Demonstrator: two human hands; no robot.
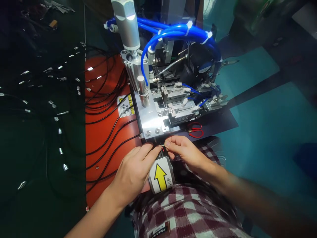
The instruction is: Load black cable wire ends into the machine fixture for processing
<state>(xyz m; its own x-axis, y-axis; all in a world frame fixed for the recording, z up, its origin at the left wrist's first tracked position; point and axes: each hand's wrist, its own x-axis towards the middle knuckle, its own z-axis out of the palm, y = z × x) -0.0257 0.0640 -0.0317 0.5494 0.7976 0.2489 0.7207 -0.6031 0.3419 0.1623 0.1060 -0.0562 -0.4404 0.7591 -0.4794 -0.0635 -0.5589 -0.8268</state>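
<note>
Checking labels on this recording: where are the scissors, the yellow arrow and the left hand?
Scissors [190, 130], head view: where the handles meet.
Yellow arrow [160, 176], head view: its shaft.
Left hand [134, 168], head view: its back.

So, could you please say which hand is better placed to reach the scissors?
Probably the right hand: it is nearer the red-handled scissors, whereas the left hand is over by the yellow arrow.
</note>
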